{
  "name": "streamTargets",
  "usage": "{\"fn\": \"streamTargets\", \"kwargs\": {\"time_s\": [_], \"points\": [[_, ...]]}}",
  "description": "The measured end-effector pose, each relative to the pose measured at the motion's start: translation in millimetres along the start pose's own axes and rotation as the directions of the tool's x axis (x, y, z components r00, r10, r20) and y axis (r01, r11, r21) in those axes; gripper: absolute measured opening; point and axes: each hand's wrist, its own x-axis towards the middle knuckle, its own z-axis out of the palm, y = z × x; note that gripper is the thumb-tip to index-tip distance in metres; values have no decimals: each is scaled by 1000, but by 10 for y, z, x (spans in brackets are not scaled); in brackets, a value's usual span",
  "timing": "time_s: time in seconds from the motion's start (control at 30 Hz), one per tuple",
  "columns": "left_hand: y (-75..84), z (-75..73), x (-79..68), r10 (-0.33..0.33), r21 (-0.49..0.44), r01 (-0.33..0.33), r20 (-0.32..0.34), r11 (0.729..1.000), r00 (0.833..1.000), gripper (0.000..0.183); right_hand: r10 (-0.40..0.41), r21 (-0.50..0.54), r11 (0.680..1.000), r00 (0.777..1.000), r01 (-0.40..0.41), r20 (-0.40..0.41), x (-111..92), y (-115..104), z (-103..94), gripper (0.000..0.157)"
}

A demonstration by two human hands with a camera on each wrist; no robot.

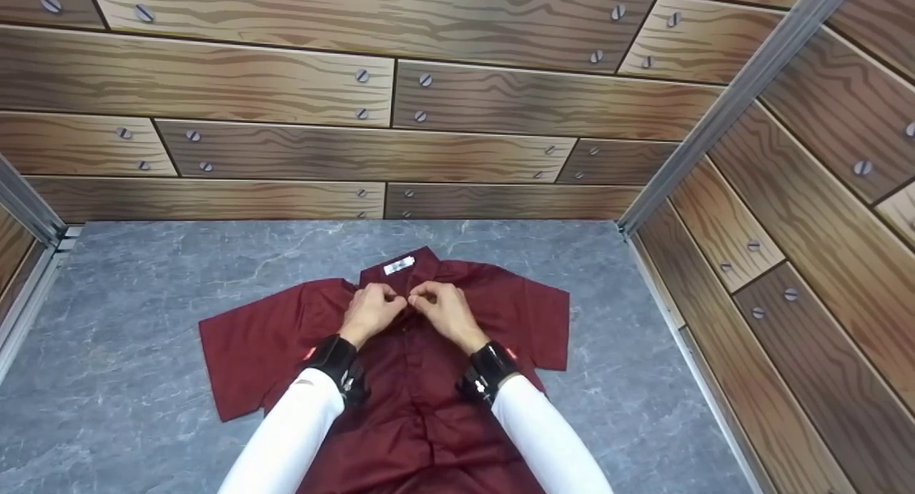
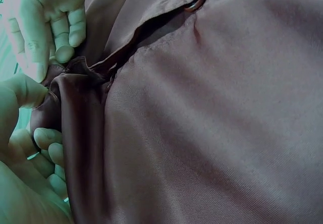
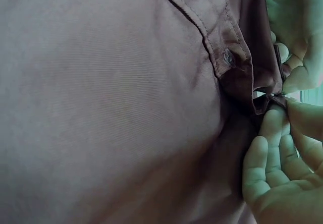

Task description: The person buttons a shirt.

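A dark red short-sleeved shirt (image 1: 400, 444) lies front up with its collar (image 1: 427, 264) pointing away from me. Just below the collar, my left hand (image 1: 372, 312) pinches the front edge of the shirt between thumb and fingers. Close beside it, my right hand (image 1: 447, 312) pinches the facing part of the front placket. In the left wrist view the cloth is bunched between both hands, and a button (image 2: 194, 4) shows further along the opening. A round button or buttonhole (image 3: 228, 57) sits on the placket in the right wrist view. Fingertips partly hide the pinched spot.
The shirt lies on a grey marbled surface (image 1: 143, 279). Wood-patterned panels (image 1: 286, 151) stand behind it, with another such wall (image 1: 750, 229) on the right. A white label (image 1: 399, 265) shows inside the collar. Black bands (image 1: 493, 369) circle both wrists over white sleeves.
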Motion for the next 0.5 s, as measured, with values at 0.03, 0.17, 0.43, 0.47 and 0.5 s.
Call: {"fn": "streamTargets", "kwargs": {"time_s": [0.03, 0.17, 0.43, 0.47, 0.5], "points": [[-3, 0, 1, 0, 0, 0, 1, 1000, 1000, 21, -3, 0, 1000, 1000, 3, 4, -1, -2, 0, 9], [-14, 1, 3, 7, -1, -7, 1, 1000, 1000, 19, -27, -11, 1000, 999, 27, 24, -10, -5, -3, 8], [-14, -18, 4, 46, -70, -47, -5, 996, 999, 17, -134, -115, 984, 991, 136, 21, -20, -1, 4, 18], [-14, -22, 2, 48, -87, -48, -2, 995, 999, 17, -146, -125, 981, 989, 147, 18, -23, -1, 4, 19], [-14, -22, 2, 50, -104, -50, -1, 993, 999, 17, -156, -132, 979, 988, 157, 15, -25, 3, 5, 20]]}}
